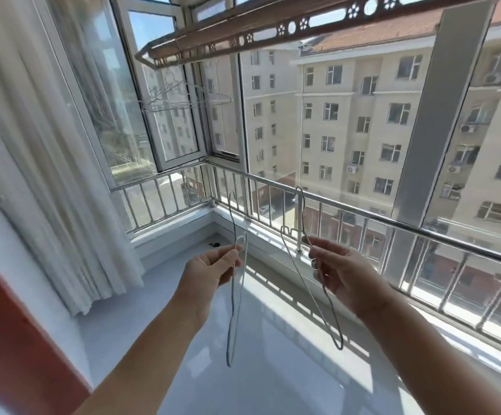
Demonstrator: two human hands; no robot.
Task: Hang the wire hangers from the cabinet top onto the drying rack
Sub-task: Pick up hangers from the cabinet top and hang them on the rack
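Observation:
My left hand [210,272] pinches a thin silver wire hanger [233,319] near its neck; the hook points up and the body dangles below the hand. My right hand [337,272] grips a second wire hanger [309,290], whose hook rises in front of the railing and whose loop hangs down to the right. Overhead runs the brown drying rack [273,32] with punched holes along its bar. Several wire hangers [180,98] hang from its far left end, by the open window. Both hands are well below the rack.
A white glossy cabinet top [273,354] spreads under my arms. A steel railing [363,212] lines the windows ahead and to the right. White curtains [33,145] hang at the left, with a red panel [12,339] at the lower left.

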